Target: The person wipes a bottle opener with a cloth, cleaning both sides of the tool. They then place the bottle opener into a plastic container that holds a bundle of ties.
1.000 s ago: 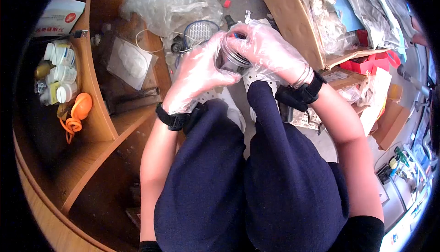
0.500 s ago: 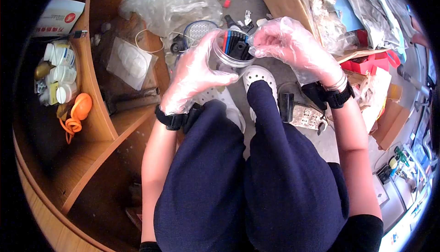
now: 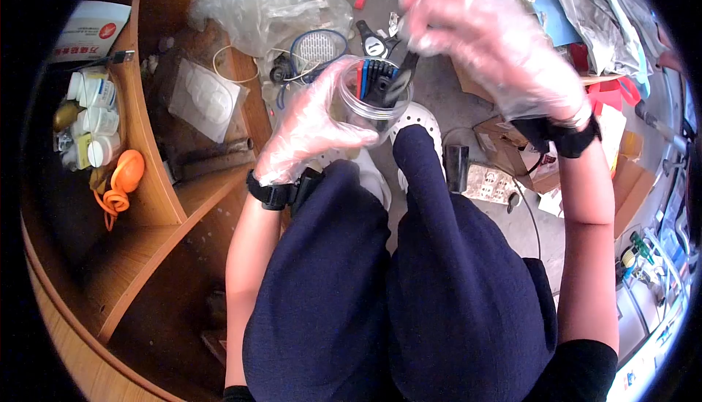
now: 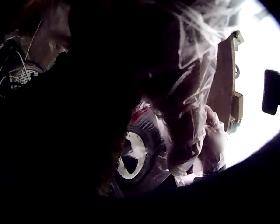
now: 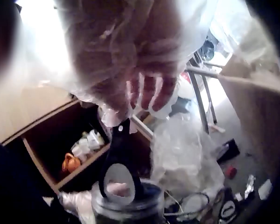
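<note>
My left hand point(image 3: 311, 124), in a clear plastic glove, curls round a clear jar point(image 3: 369, 111) held in front of the knees. Black flat pieces point(image 3: 376, 74) stand packed inside it, with a blue and a red one at the left. Above and right of the jar, my gloved right hand point(image 3: 493, 47) pinches a black piece point(image 5: 113, 154) by its top end. That piece has a small hole near the fingertips and a pale oval lower down. Its lower end overlaps the jar mouth. Darkness hides most of the left wrist view.
Another black piece with a pale oval point(image 3: 374, 45) lies on the floor beyond the jar. A wooden shelf unit point(image 3: 157, 109) stands at the left, holding white bottles point(image 3: 102, 120). Plastic bags point(image 3: 270, 7) lie ahead. A power strip point(image 3: 491, 185) is near the right foot.
My right hand has left the jar mouth and moved up and right, drawing a black piece upward. The left hand still holds the jar, which has shifted slightly.
</note>
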Tool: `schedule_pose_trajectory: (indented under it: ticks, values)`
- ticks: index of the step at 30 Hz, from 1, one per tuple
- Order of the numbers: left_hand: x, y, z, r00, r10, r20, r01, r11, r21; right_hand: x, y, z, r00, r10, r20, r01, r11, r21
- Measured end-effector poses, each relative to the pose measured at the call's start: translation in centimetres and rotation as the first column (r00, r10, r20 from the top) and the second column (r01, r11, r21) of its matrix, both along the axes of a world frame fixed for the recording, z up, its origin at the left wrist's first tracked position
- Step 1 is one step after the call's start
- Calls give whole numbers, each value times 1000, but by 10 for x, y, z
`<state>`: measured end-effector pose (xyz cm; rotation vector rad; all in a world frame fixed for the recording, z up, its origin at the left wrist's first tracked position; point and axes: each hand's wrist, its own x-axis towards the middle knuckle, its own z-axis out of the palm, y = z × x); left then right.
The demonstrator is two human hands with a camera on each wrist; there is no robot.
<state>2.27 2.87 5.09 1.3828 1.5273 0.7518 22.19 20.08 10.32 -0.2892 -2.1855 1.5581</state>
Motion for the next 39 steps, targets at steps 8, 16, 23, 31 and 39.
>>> schedule_pose_trajectory:
  ticks: [8,16,23,31,39]
  values:
    - [7,3,9,997,52,-49,-54,998,-34,1,-8,49,943,-235,237,29,764,644]
    - [7,7,18,983,76,-167,-84,996,-42,-13,-38,-27,956,-248,159,44,656,754]
    - [13,7,15,975,94,-202,-96,995,-3,-7,-43,-23,947,-278,160,130,789,600]
    - [19,0,4,973,130,-189,-125,991,41,-10,-46,-21,879,-260,400,-20,818,576]
    - [28,-1,4,990,74,-119,-82,995,-59,-10,-30,-22,931,-73,357,-223,661,716]
